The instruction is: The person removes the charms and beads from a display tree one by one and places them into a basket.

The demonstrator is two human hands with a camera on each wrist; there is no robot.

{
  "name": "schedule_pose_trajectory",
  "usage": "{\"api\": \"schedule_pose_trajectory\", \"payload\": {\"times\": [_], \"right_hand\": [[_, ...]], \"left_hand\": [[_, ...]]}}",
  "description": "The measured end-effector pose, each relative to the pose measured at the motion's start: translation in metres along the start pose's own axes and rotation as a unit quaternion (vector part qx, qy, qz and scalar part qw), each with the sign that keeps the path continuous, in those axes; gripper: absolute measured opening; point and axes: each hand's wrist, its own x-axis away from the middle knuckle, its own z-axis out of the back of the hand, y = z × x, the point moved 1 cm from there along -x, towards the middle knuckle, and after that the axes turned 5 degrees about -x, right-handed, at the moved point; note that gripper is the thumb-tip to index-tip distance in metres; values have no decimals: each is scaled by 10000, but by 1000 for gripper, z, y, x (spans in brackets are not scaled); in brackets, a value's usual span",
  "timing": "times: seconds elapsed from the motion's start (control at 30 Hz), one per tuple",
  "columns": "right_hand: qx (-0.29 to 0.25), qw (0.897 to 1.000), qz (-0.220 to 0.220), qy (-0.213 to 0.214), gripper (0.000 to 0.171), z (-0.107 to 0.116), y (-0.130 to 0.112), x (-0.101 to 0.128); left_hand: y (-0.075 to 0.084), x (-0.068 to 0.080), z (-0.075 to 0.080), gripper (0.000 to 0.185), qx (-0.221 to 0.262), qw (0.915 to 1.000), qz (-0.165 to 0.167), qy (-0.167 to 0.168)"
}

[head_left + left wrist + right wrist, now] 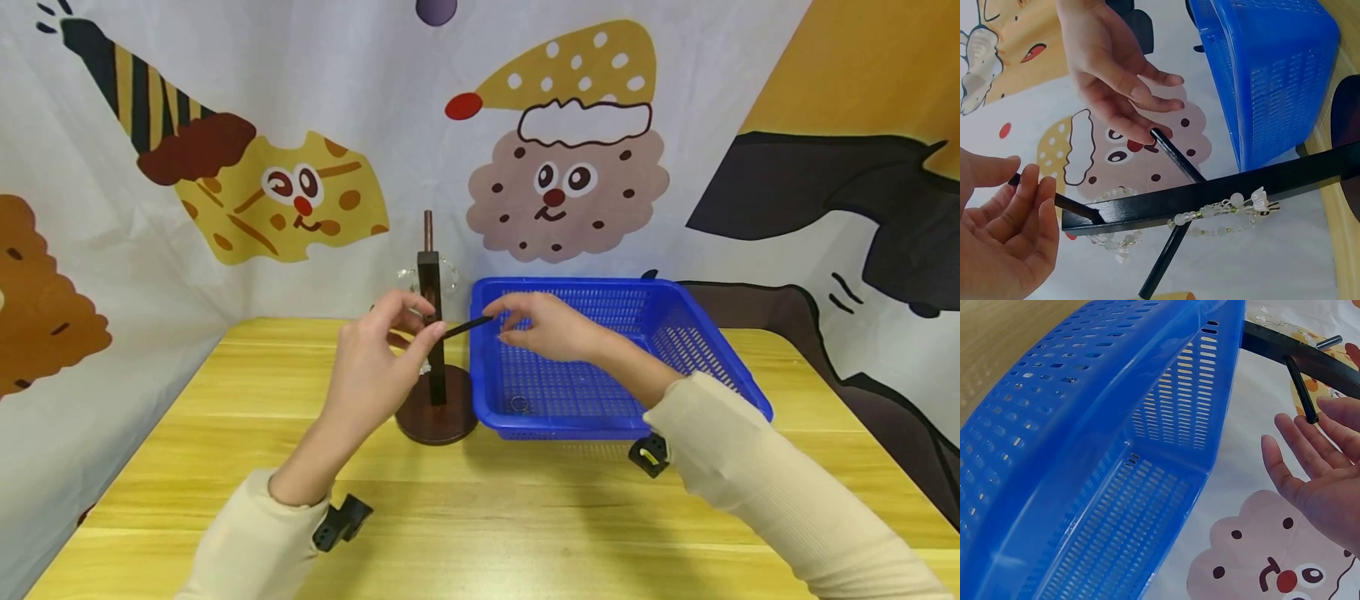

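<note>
Beside the blue basket (570, 423) is a dark stand (437, 375), likely rigid and best steadied by its post (1310, 167), the left hand (375, 350) pinching one peg (1075, 206), the right hand (558, 329), fingers loosely parted, at another's tip.

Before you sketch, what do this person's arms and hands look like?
The left sleeve and right sleeve are cream, the latter finely ribbed. The left wrist camera and right wrist camera are black, the right one marked yellow. Left hand and right hand are ungloved.

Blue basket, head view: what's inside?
A small ring-shaped item lies inside the blue basket, near its front left corner. The right hand and forearm hide whatever lies behind them.
</note>
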Motion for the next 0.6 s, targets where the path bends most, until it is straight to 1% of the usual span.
{"api": "schedule_pose_trajectory", "payload": {"times": [0.1,0.23,0.47,0.6], "right_hand": [[21,10000,-36,-11,34,1,1,2],[-51,9999,-79,-61,32,1,-2,8],[-307,9993,29,-196,30,0,-9,18],[-342,9989,176,-258,28,-3,-12,23]], "left_hand": [[0,0,2,12,-30,10000,18,-26],[-1,0,7,13,-79,10000,12,46],[-8,4,17,15,-195,9990,206,348],[-14,5,21,13,-262,9981,200,526]]}}
